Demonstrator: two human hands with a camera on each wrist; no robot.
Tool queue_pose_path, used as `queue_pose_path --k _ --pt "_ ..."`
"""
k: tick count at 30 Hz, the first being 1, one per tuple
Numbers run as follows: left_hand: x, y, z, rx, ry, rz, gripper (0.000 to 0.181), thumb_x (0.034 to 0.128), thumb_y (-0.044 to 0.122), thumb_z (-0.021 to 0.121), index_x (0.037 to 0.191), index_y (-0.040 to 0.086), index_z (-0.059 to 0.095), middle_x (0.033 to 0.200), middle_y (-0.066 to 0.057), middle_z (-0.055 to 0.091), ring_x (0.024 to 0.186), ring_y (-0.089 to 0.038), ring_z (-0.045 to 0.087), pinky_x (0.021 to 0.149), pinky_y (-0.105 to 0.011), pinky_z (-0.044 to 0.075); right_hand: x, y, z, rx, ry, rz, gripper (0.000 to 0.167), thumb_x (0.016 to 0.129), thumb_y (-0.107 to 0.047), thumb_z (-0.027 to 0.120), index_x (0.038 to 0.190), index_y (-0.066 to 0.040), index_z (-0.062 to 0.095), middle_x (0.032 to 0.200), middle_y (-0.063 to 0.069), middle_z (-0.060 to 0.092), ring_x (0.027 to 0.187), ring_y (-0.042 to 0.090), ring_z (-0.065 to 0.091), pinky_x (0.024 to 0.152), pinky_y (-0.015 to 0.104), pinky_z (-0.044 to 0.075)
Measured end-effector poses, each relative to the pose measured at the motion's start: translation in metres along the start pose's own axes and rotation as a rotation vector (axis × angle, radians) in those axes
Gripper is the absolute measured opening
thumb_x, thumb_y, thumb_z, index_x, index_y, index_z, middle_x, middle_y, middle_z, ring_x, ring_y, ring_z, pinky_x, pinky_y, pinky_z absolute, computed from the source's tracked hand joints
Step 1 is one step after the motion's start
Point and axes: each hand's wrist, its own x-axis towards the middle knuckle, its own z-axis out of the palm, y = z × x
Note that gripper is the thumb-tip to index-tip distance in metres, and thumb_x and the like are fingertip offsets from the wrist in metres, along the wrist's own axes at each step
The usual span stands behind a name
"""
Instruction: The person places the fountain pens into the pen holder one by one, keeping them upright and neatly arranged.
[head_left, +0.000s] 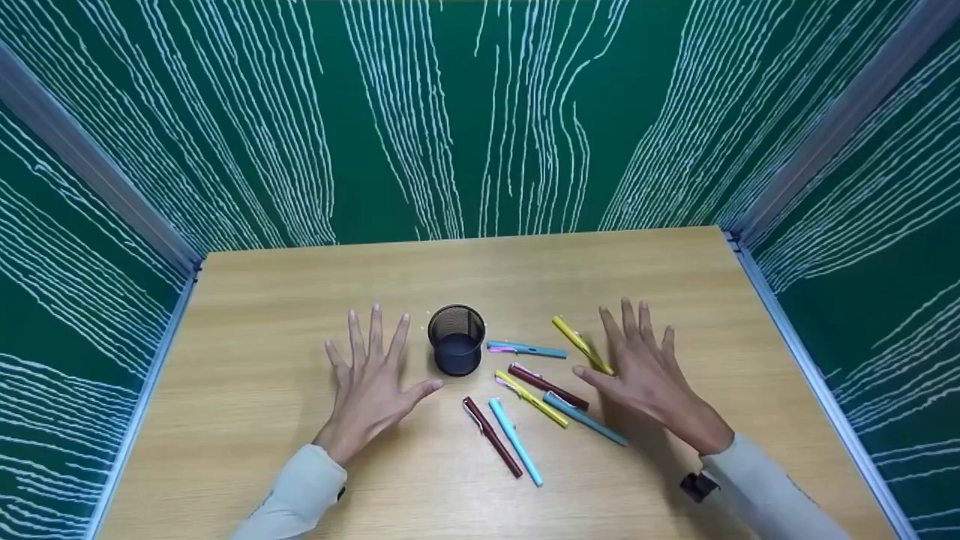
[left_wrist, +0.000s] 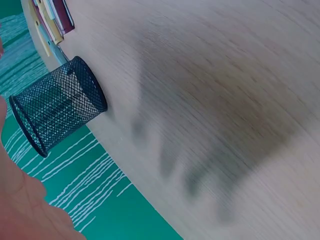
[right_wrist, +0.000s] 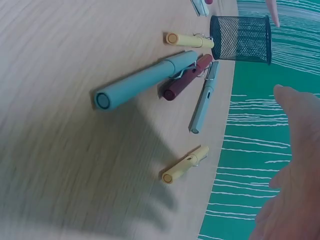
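Observation:
A black mesh cup (head_left: 457, 360) stands upright between the two hands. To its left my left hand (head_left: 369, 397) is spread above the table, holding nothing. My right hand (head_left: 649, 375) is spread on the right, its thumb over the lower end of a yellow pen (head_left: 574, 337); contact cannot be told. Between cup and right hand lie a blue pen (head_left: 529, 350), a dark red pen (head_left: 547, 385), a second yellow pen (head_left: 532, 399) and a teal pen (head_left: 585, 418). Nearer the front are another dark red pen (head_left: 492, 437) and a light blue pen (head_left: 515, 441).
The wooden table (head_left: 285, 300) is bordered by green panels (head_left: 465, 150) with white wavy lines at the back and sides. Metal rails (head_left: 817, 382) run along the left and right table edges. A small black object (head_left: 699, 486) is at the right wrist.

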Motion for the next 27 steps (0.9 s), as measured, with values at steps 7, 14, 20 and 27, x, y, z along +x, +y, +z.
queue_pose_path --k 7,14,20,27 --pt "0.0 0.003 0.0 -0.044 -0.009 0.015 0.119 0.0872 0.095 0.056 0.177 0.024 0.024 0.184 -0.019 0.001 0.166 -0.054 -0.008 0.12 -0.087 -0.006 0.005 0.001 -0.005 0.024 -0.016 0.014 0.111 0.097 -0.075 0.063 0.174 -0.005 0.027 0.181 0.03 0.01 0.165 0.056 0.002 0.122 0.087 0.001" --pt "0.003 0.007 -0.001 -0.218 -0.048 0.064 0.116 0.0903 0.081 0.069 0.177 0.019 0.024 0.184 -0.019 0.01 0.168 -0.05 0.002 0.124 -0.084 0.007 0.007 0.005 -0.011 0.094 0.002 -0.016 0.102 0.098 -0.065 0.069 0.172 -0.005 0.033 0.179 0.029 0.019 0.166 0.053 0.007 0.128 0.079 0.004" --pt "0.004 0.01 0.0 -0.35 -0.044 0.102 0.117 0.0887 0.065 0.084 0.177 0.015 0.024 0.183 -0.017 0.017 0.168 -0.045 0.011 0.127 -0.08 0.01 0.011 0.004 -0.008 0.202 0.058 -0.039 0.088 0.099 -0.05 0.077 0.167 -0.005 0.044 0.174 0.027 0.034 0.163 0.052 0.023 0.126 0.079 0.016" --pt "0.006 0.013 0.005 -0.403 -0.049 0.121 0.118 0.0878 0.061 0.087 0.175 0.009 0.027 0.182 -0.017 0.023 0.168 -0.044 0.016 0.128 -0.076 0.016 0.01 0.005 -0.007 0.304 0.107 -0.031 0.076 0.099 -0.044 0.08 0.161 -0.01 0.053 0.168 0.021 0.045 0.157 0.045 0.034 0.121 0.08 0.029"
